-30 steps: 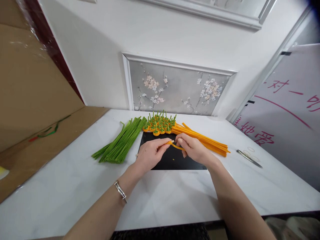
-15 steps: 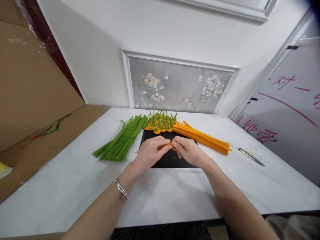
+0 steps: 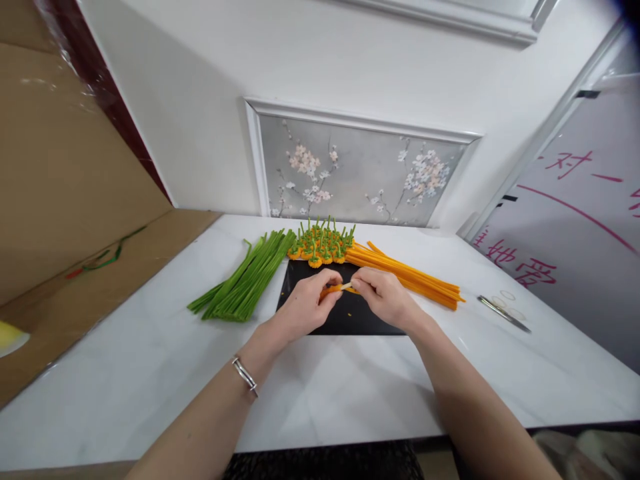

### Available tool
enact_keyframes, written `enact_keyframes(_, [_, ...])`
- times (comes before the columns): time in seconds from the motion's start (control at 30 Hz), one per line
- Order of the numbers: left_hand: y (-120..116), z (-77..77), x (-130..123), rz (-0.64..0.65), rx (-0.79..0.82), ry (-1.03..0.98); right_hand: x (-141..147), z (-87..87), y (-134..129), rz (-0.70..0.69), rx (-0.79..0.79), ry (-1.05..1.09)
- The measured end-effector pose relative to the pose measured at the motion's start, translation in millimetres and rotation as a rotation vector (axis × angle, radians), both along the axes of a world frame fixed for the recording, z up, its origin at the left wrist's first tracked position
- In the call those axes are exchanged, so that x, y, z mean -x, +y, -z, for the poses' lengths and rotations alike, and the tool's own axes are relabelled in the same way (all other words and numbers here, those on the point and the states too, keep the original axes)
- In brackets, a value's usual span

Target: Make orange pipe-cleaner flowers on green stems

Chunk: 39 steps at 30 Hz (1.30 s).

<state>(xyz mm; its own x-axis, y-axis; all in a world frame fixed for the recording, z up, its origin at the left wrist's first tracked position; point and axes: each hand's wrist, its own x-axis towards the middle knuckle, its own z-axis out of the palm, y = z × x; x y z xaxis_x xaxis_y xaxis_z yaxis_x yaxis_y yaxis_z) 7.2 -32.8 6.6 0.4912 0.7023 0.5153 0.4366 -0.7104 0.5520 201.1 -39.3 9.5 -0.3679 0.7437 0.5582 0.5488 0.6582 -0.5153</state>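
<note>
Over the black mat (image 3: 345,321), my left hand (image 3: 313,300) is closed on an orange fuzzy strip (image 3: 330,291). My right hand (image 3: 381,293) pinches one end of a small pale stick (image 3: 346,286), whose other end meets the orange piece at my left fingertips. A bit of orange also shows under my right fingers. Behind the mat stand several small orange pieces with green tops and stems (image 3: 323,243). A bundle of green stems (image 3: 245,280) lies to the left, and a bundle of orange stems (image 3: 405,272) to the right.
Silver scissors (image 3: 503,313) and thin rings (image 3: 507,295) lie at the right on the white marbled table (image 3: 320,393). Cardboard (image 3: 65,200) borders the left side. A whiteboard with red writing (image 3: 575,200) stands at the right.
My hands have moved slightly apart, and the pale stick now shows between them. Before, their fingertips were together around the orange piece. The black mat shows more.
</note>
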Motion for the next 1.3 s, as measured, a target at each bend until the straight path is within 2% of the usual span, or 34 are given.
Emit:
enact_keyframes(0.1, [0,1.3,1,-0.014,0.050,0.023,-1,1.6,0,0.005,0.011,0.002])
enact_keyframes(0.3, [0,0.2,3,-0.051,0.038,0.071,-1,-0.1,-1,0.031,0.039,0.004])
enact_keyframes(0.5, [-3,-6.8,3,-0.017,0.113,-0.103,0,1.6,-1,-0.024,0.157,0.097])
enact_keyframes(0.63, [-1,-9.2,5,-0.071,0.160,-0.158,0,1.5,-3,-0.034,0.111,-0.073])
enact_keyframes(0.73, [1,-8.1,7,-0.125,0.133,-0.078,0,-0.9,-8,-0.039,0.051,-0.196])
enact_keyframes(0.87, [1,-6.9,9,-0.161,0.032,0.036,-2,-3.8,-14,-0.010,-0.026,-0.216])
enact_keyframes(1.1, [-2,-2.7,6,-0.152,-0.112,0.221,-2,-5.7,-16,0.014,-0.161,-0.150])
enact_keyframes(1.3, [-8,-2.8,1,-0.057,-0.157,0.324,-2,-7.7,-13,0.060,-0.185,0.006])
